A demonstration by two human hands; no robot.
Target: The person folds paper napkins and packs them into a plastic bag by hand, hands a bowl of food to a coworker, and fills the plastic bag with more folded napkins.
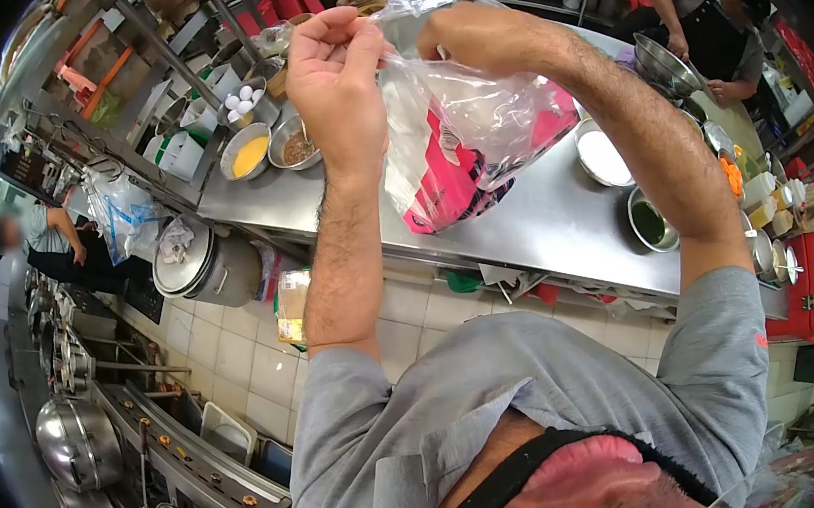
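My left hand [340, 87] is raised over the steel counter, thumb and fingertips pinched on the edge of a clear plastic bag [447, 165] with pink and black print. On the bag's other side, my right hand [484, 38] has its fingers curled at the upper edge; the fingertips are partly hidden. The bag hangs between both hands above the steel counter [543, 230], and clear film sticks up beyond them. What is inside the bag cannot be made out. Left of my left hand stand a bowl of yellow liquid [250, 156] and a bowl with a brown, grainy mix [298, 146].
Several eggs [237, 103] fill a metal container at the left. To the right are a bowl of white contents [603, 152] and a bowl of dark green contents [649, 221]. A co-worker [709, 14] stands far right; another person [63, 240] is at left. A lidded pot [220, 269] stands beside the counter.
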